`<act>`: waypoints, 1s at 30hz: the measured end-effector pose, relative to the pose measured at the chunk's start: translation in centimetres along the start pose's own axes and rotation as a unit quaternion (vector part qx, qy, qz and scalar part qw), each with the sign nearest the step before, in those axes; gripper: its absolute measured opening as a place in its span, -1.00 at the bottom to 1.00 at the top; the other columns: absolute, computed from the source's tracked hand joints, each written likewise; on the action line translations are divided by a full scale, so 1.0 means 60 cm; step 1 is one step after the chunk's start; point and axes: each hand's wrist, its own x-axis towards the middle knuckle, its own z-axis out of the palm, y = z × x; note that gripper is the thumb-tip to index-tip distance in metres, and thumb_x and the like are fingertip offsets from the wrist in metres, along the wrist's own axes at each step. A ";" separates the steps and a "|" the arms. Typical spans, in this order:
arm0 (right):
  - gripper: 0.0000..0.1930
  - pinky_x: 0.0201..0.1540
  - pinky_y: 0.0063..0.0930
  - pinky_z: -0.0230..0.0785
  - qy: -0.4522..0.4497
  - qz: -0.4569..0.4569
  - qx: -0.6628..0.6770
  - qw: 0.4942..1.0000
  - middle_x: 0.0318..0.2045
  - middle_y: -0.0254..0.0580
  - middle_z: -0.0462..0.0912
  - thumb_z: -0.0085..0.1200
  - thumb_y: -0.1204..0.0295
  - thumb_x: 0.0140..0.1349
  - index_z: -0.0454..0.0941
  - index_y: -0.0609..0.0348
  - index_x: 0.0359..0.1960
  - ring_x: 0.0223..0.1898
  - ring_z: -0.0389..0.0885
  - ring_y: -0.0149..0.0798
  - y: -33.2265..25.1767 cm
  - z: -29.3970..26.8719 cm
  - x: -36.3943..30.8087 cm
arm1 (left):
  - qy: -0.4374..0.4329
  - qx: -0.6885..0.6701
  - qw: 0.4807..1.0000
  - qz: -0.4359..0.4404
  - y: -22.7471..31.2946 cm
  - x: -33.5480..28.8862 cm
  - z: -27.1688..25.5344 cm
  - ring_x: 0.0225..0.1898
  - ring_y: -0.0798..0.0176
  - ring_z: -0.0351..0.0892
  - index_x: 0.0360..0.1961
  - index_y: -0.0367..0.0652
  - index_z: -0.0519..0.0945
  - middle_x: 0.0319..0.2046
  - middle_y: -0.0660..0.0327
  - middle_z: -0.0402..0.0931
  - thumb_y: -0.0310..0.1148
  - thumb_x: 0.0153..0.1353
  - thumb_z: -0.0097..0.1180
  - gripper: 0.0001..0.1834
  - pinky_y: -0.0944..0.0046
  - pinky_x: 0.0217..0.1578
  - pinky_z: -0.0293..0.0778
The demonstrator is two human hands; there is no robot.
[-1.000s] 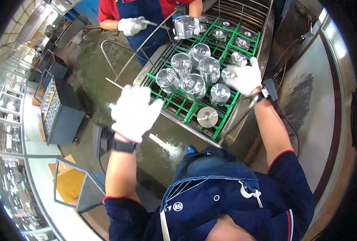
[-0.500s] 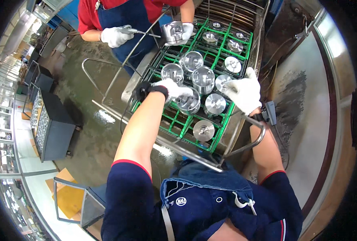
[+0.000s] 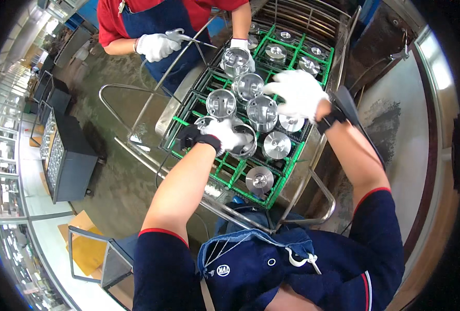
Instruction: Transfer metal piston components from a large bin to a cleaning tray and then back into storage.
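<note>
Metal pistons stand in a green-and-black wire rack. My white-gloved left hand (image 3: 225,137) is at the near left of the rack, against an open-side-up piston (image 3: 246,141). Its fingers are blurred and partly hidden, so its grip is unclear. My gloved right hand (image 3: 298,94) hovers over the rack's right side, fingers stretched out and apart. Its fingertips are close to another open-side-up piston (image 3: 261,112). Beneath it a crown-up piston (image 3: 291,123) is partly covered. More pistons (image 3: 221,103) stand beside these, and a crown-up one (image 3: 260,180) sits in the near corner.
Across the rack, a person in red sleeves holds a piston (image 3: 236,61) in one gloved hand and a pistol-shaped tool (image 3: 178,36) in the other. Bent metal rails (image 3: 137,111) surround the rack. A dark cart (image 3: 72,160) stands at left on the wet floor.
My right hand has lifted off a crown-up piston and moved farther away over the rack. My left hand has shifted slightly left and nearer. The other person's piston has turned open side up.
</note>
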 end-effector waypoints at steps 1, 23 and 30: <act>-0.49 -0.10 -0.14 0.47 -0.043 -0.011 -0.026 0.999 -0.22 -0.19 0.62 0.24 0.19 -0.09 0.62 -0.27 0.02 -0.12 0.62 -0.05 -0.004 0.006 0.029 | 0.005 0.034 0.999 -0.014 0.004 0.006 0.014 0.26 -0.20 0.40 0.32 0.00 0.43 0.26 -0.20 0.38 0.37 -0.06 0.20 -0.02 0.00 0.30 0.27; -0.78 -0.39 -0.37 0.36 -0.007 -0.001 -0.160 0.987 -0.54 -0.35 0.44 -0.02 0.13 0.31 0.43 -0.10 -0.42 -0.35 0.51 -0.34 0.181 0.342 0.081 | 0.083 0.096 0.989 0.075 0.071 0.052 0.023 -0.14 -0.12 0.66 -0.05 -0.17 0.68 -0.16 -0.17 0.63 0.23 -0.08 0.18 -0.27 -0.01 -0.09 0.58; -0.72 -0.67 -0.41 0.16 -0.037 -0.194 -0.357 0.913 -0.63 -0.42 0.36 -0.15 0.01 0.37 0.34 -0.15 -0.39 -0.53 0.41 -0.37 -0.003 0.269 0.146 | 0.000 0.127 0.991 -0.044 -0.008 -0.014 0.022 0.12 -0.19 0.51 0.09 -0.15 0.64 0.18 -0.27 0.41 0.29 -0.05 0.15 -0.17 -0.07 0.15 0.43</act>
